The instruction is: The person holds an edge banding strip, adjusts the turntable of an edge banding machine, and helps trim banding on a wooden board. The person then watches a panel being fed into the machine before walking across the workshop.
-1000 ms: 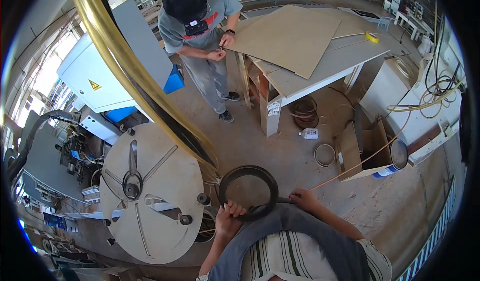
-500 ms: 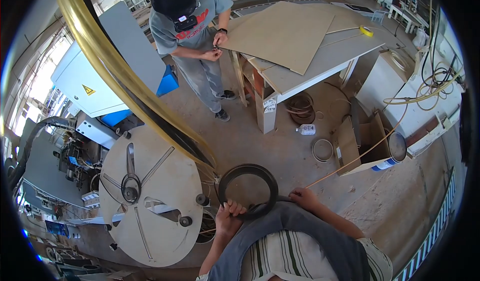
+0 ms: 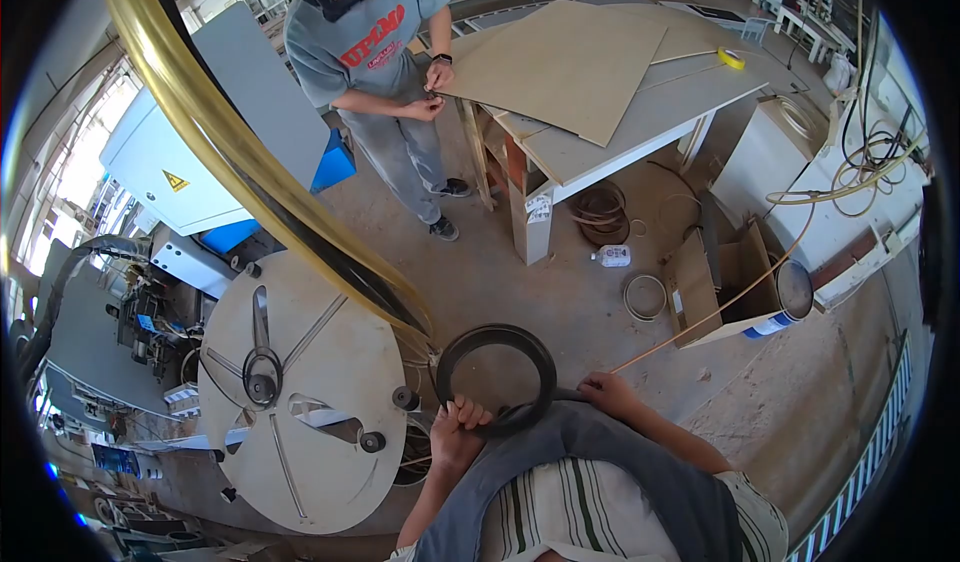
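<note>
A coil of dark strip point(image 3: 545, 362) stands as a ring in front of my body. My left hand point(image 3: 462, 430) is closed around its lower left part, fingers wrapped over the band. To the right of the coil, my right hand point(image 3: 606, 394) has its fingers closed at the dark strip's end near my waist; its fingertips are partly hidden. A thin orange hose point(image 3: 700, 324) passes from beside my right hand up to the right. A large round disc point(image 3: 330, 382) with slots and black knobs lies to the left of my left hand.
Another person point(image 3: 375, 72) stands at a table point(image 3: 600, 177) bearing brown boards point(image 3: 570, 67) and yellow tape point(image 3: 732, 59). An open cardboard box point(image 3: 700, 292), a bottle point(image 3: 612, 256) and coils point(image 3: 600, 214) are on the floor. A curved brass-coloured tube point(image 3: 200, 102) crosses the left side.
The other person has straightened up slightly and raised their head, with hands still together at the board's corner. My hands and the coil have hardly moved.
</note>
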Demonstrator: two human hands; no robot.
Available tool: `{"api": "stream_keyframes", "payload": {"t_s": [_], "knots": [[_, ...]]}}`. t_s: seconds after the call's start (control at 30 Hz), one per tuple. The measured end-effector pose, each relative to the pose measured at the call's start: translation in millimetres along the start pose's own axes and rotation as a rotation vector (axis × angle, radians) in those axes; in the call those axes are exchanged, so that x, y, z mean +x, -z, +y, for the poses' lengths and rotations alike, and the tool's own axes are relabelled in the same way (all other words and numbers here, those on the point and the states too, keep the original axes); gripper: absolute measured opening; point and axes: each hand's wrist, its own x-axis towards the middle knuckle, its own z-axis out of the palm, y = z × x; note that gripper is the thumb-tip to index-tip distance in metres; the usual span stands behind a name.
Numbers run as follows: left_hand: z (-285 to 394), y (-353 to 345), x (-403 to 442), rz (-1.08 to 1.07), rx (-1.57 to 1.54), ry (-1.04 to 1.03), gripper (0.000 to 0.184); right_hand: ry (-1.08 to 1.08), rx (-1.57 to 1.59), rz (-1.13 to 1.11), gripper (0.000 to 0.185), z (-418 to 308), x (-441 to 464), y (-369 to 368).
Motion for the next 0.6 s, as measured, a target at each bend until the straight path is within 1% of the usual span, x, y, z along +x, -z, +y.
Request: {"api": "stream_keyframes", "payload": {"t_s": [0.3, 0.47, 0.6], "knots": [[1.1, 1.6, 1.6, -0.013, -0.017, 0.012, 0.017, 0.007, 0.024, 0.007, 0.025, -1.8, 0.8, 1.6], [1.3, 0.7, 1.7, -0.030, -0.078, 0.022, 0.010, -0.010, -0.007, -0.011, 0.025, 0.9, 2.9, 1.3], [0.1, 0.4, 2.1, 0.008, -0.004, 0.015, 0.018, -0.012, -0.035, 0.005, 0.025, 3.6, 3.8, 0.6]]}}
